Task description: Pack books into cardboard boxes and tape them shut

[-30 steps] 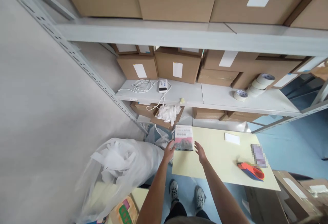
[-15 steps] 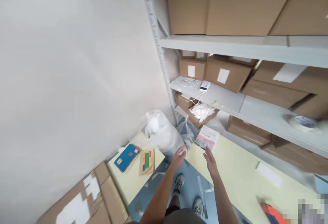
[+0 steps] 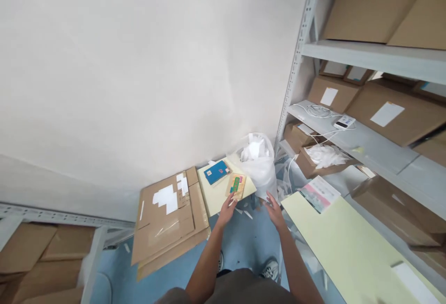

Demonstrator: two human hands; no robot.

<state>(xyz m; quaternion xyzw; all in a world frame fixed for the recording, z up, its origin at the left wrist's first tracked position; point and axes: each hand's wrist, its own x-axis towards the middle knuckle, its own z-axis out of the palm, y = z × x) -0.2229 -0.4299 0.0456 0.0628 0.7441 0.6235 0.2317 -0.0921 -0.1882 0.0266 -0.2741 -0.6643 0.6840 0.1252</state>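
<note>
Packet (image 3: 239, 182) just ahead of loosely spread left grip (image 3: 227, 212), contact unclear; right grip (image 3: 274, 211), likewise spread, farther off

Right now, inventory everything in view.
Flat packet: 1, blue, small table
Printed packet: 1, tan, small table
Small table: 1, yellow, by wall
Bag: 1, white, beside small table
Flattened cardboard: several, brown, left
Long table: 1, yellow, right
Pack: 1, pink and white, long table
Card: 1, white, long table
Shelving units: 2, grey, right, lower left
Boxes: many, brown, shelving
Device: 1, white, right shelving
Cables: uncounted, white, right shelving
Scraps: many, white, open box
Shoes: 2, grey, floor
Left hand: 1, bare, by printed packet
Right hand: 1, bare, near bag
</note>
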